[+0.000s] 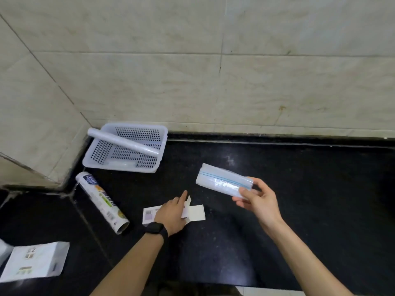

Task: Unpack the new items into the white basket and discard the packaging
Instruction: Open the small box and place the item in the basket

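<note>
My right hand [257, 199] holds a clear roll of plastic bags with a blue stripe [221, 180] above the black counter. An opened white carton [193, 213] lies flat on the counter under my left hand [172, 214], which rests on it with a finger pointing away. The white perforated basket [159, 136] sits in the back-left corner, tilted, with a long clear film roll [121, 142] lying across it. A printed cardboard tube [102, 201] lies on the counter in front of the basket.
A flat white pouch with printing [35, 261] lies near the front-left edge. Beige tiled walls [213, 71] bound the counter at the back and left. The black counter [299, 210] stretches to the right.
</note>
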Tool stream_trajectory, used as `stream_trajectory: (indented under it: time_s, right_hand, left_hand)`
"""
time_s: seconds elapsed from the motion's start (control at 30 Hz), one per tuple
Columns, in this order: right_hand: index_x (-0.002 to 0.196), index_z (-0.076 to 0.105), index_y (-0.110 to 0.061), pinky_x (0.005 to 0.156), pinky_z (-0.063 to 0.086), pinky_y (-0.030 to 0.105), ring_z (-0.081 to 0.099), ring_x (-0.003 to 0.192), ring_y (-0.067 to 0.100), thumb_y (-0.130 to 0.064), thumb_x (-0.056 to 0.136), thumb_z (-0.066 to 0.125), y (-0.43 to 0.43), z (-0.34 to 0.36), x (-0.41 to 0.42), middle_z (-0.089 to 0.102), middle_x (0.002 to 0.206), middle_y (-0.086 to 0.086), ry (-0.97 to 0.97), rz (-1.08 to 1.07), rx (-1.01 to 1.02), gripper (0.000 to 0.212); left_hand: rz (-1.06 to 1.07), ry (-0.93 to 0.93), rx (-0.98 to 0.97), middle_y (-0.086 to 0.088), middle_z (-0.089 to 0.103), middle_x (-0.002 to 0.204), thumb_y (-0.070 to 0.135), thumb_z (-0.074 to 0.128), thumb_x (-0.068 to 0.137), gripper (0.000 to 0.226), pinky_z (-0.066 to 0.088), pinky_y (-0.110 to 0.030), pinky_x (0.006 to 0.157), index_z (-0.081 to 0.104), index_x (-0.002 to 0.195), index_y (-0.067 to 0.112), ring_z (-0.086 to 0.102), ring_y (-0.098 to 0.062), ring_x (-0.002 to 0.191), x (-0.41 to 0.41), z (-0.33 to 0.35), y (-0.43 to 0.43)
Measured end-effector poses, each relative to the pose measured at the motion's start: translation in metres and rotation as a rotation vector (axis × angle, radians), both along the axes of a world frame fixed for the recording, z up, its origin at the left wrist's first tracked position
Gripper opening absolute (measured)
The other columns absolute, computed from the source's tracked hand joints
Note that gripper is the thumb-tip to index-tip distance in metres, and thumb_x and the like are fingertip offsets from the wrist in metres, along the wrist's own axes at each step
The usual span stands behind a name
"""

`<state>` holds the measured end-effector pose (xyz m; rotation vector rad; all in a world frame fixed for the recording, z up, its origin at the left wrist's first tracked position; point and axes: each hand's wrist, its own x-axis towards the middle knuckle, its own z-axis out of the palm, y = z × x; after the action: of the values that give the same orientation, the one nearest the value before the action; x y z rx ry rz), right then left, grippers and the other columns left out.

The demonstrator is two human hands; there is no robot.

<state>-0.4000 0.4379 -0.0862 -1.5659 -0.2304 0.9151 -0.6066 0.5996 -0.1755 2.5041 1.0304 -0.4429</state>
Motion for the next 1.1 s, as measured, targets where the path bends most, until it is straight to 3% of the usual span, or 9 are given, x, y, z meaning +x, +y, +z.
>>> stream_trajectory:
  time_s: [0.2, 0.27, 0.4, 0.47, 0.63, 0.73, 0.9, 1.0, 1.1]
  right_hand:
    - [0.111, 0.064, -0.016, 0.064, 0.060, 0.030, 0.076, 0.079, 0.032, 0.002, 0.094, 0.061, 0.013, -0.010, -0.018, 0.078, 0.091, 0.012, 0.048, 0.062, -0.026, 0.025]
    - [0.111, 0.064, -0.016, 0.064, 0.060, 0.029, 0.076, 0.081, 0.032, 0.002, 0.094, 0.061, 0.027, -0.010, -0.026, 0.078, 0.092, 0.011, 0.063, 0.112, -0.027, 0.025]
    - [0.113, 0.064, -0.016, 0.066, 0.061, 0.029, 0.076, 0.083, 0.032, 0.001, 0.094, 0.062, 0.070, -0.010, -0.054, 0.079, 0.093, 0.008, 0.108, 0.247, -0.033, 0.025]
    - [0.114, 0.065, -0.016, 0.068, 0.061, 0.030, 0.076, 0.085, 0.033, 0.000, 0.093, 0.063, 0.097, -0.010, -0.071, 0.078, 0.095, 0.009, 0.136, 0.324, -0.037, 0.026]
    - [0.114, 0.065, -0.018, 0.069, 0.061, 0.033, 0.076, 0.085, 0.033, -0.003, 0.093, 0.066, 0.163, -0.011, -0.113, 0.078, 0.096, 0.009, 0.140, 0.520, -0.066, 0.026]
    - [0.111, 0.066, -0.023, 0.072, 0.061, 0.033, 0.074, 0.087, 0.023, -0.007, 0.088, 0.071, 0.202, -0.016, -0.126, 0.073, 0.105, 0.008, -0.006, 0.710, -0.143, 0.028]
    - [0.117, 0.065, -0.035, 0.080, 0.047, 0.010, 0.063, 0.103, 0.004, -0.027, 0.083, 0.079, 0.266, -0.018, -0.140, 0.066, 0.115, -0.011, -0.336, 1.001, -0.191, 0.037]
    - [0.127, 0.060, -0.043, 0.088, 0.037, 0.005, 0.055, 0.111, -0.004, -0.038, 0.092, 0.069, 0.302, -0.019, -0.140, 0.061, 0.123, -0.020, -0.562, 1.160, -0.221, 0.037]
    - [0.135, 0.054, -0.043, 0.096, 0.039, 0.018, 0.052, 0.116, 0.000, -0.042, 0.094, 0.063, 0.337, -0.019, -0.135, 0.055, 0.130, -0.024, -0.604, 1.262, -0.266, 0.042]
  left_hand:
    - [0.089, -0.086, -0.092, 0.000, 0.029, 0.157, 0.049, 0.072, 0.079, 0.098, 0.027, -0.034, 0.118, 0.018, 0.156, 0.023, 0.032, -0.018, 0.142, -0.029, 0.007, 0.005]
    - [0.325, -0.262, -0.223, 0.000, 0.036, 0.153, 0.044, 0.073, 0.080, 0.082, 0.033, -0.031, 0.114, 0.034, 0.151, 0.026, 0.039, -0.015, 0.137, -0.040, 0.023, 0.015]
    - [0.954, -0.791, -0.789, -0.003, 0.060, 0.133, 0.028, 0.066, 0.092, 0.044, 0.045, -0.035, 0.100, 0.050, 0.132, 0.035, 0.060, -0.017, 0.114, -0.063, 0.076, 0.046]
    - [1.015, -0.886, -0.889, 0.002, 0.067, 0.121, 0.031, 0.069, 0.089, 0.046, 0.049, -0.038, 0.096, 0.050, 0.131, 0.039, 0.066, -0.018, 0.108, -0.081, 0.094, 0.064]
    - [1.063, -0.951, -0.811, -0.012, 0.069, 0.117, 0.015, 0.076, 0.085, 0.046, 0.059, -0.040, 0.086, 0.060, 0.127, 0.023, 0.069, -0.025, 0.105, -0.124, 0.096, 0.104]
    - [1.106, -1.009, -0.749, -0.017, 0.069, 0.113, 0.000, 0.073, 0.083, 0.042, 0.060, -0.036, 0.076, 0.065, 0.119, 0.019, 0.069, -0.026, 0.100, -0.145, 0.087, 0.131]
    - [1.027, -0.984, -0.608, -0.009, 0.070, 0.096, -0.005, 0.072, 0.080, 0.040, 0.055, -0.021, 0.064, 0.069, 0.110, 0.022, 0.067, -0.016, 0.084, -0.164, 0.081, 0.176]
    - [0.978, -1.007, -0.613, 0.002, 0.068, 0.098, 0.000, 0.072, 0.082, 0.040, 0.055, -0.024, 0.071, 0.070, 0.107, 0.031, 0.067, -0.015, 0.093, -0.168, 0.076, 0.208]
    - [0.961, -1.032, -0.629, 0.001, 0.066, 0.114, 0.001, 0.072, 0.083, 0.042, 0.059, -0.035, 0.086, 0.069, 0.106, 0.036, 0.063, -0.018, 0.110, -0.166, 0.071, 0.234]
